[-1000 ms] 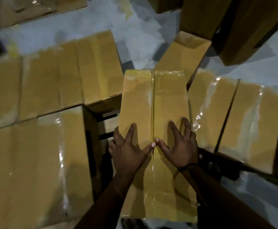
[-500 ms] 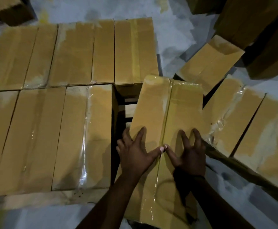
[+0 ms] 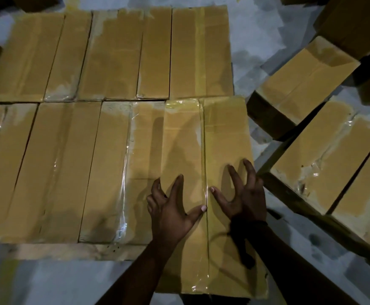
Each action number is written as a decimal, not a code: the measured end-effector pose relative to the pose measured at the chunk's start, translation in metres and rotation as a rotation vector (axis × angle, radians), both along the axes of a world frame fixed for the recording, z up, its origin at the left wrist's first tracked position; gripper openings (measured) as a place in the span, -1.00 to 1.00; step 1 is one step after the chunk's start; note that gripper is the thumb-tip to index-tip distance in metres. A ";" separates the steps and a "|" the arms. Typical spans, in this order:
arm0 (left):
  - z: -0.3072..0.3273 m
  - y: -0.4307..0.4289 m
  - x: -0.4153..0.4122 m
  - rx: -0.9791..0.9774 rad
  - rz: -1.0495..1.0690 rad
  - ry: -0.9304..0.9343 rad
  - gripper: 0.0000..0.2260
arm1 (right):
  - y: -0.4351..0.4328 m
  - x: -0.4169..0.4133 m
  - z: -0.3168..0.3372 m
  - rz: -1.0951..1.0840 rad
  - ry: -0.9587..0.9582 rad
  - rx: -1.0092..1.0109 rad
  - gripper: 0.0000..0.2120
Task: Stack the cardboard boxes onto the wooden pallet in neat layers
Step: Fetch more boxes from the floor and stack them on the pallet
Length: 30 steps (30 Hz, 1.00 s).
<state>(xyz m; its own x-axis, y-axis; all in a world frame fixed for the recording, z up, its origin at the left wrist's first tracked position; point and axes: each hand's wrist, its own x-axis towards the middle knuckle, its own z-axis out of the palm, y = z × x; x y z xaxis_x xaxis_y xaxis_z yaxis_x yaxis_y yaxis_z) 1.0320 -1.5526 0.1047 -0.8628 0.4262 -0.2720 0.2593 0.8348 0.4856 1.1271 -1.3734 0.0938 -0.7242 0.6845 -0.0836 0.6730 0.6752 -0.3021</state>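
A long taped cardboard box [image 3: 204, 137] lies lengthwise in front of me, at the right end of the near row of boxes on the wooden pallet [image 3: 69, 252]. My left hand [image 3: 173, 212] lies on its top with fingers spread, near the box's left edge. My right hand [image 3: 243, 194] touches the top with arched fingertips near the right edge. The box's near end sticks out past the pallet's front board. Several boxes [image 3: 113, 56] fill the far row and more boxes [image 3: 54, 168] the near row.
Loose boxes [image 3: 300, 82] stand on the grey floor to the right. Two more boxes [image 3: 333, 164] sit on a second pallet at the right edge. Dark stacked boxes [image 3: 355, 20] rise at the top right. Bare floor [image 3: 47, 282] lies in front of the pallet.
The box slid left and away from me, straightened, and closed the gap with the neighbouring box. My right hand's fingers lifted from flat to arched.
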 end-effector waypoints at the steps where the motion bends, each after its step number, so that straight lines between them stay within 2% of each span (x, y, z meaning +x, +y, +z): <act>1: -0.003 -0.004 -0.002 -0.002 0.002 -0.014 -0.06 | -0.001 -0.005 -0.002 0.008 -0.003 0.009 -0.22; 12: -0.034 -0.017 -0.034 0.040 -0.057 -0.036 -0.09 | -0.013 -0.028 -0.041 -0.015 0.004 0.036 -0.30; 14: -0.057 -0.006 -0.051 -0.025 -0.127 -0.060 -0.08 | 0.002 -0.044 -0.062 0.029 0.018 0.027 -0.33; 16: -0.085 0.004 -0.070 -0.171 -0.261 -0.037 -0.09 | 0.022 -0.065 -0.084 0.047 -0.057 -0.076 -0.35; 18: -0.110 0.009 -0.082 -0.245 -0.357 0.021 -0.11 | 0.032 -0.077 -0.105 0.040 -0.220 -0.197 -0.32; 21: -0.125 0.008 -0.084 -0.249 -0.372 0.079 -0.14 | 0.035 -0.080 -0.123 0.061 -0.284 -0.173 -0.28; 25: -0.118 0.005 -0.088 -0.272 -0.417 0.013 -0.09 | 0.036 -0.073 -0.117 0.109 -0.342 -0.232 -0.18; 30: -0.096 -0.011 -0.093 -0.371 -0.568 -0.111 0.10 | 0.021 -0.055 -0.101 0.177 -0.422 -0.277 -0.01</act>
<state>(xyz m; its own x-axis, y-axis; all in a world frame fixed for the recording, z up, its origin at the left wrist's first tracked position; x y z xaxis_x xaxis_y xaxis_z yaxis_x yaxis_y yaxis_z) 0.9387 -1.5633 0.0084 -0.4918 0.6659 -0.5610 0.6714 0.7002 0.2427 1.0724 -1.3524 -0.0068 -0.6908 0.4663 -0.5526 0.6577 0.7226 -0.2125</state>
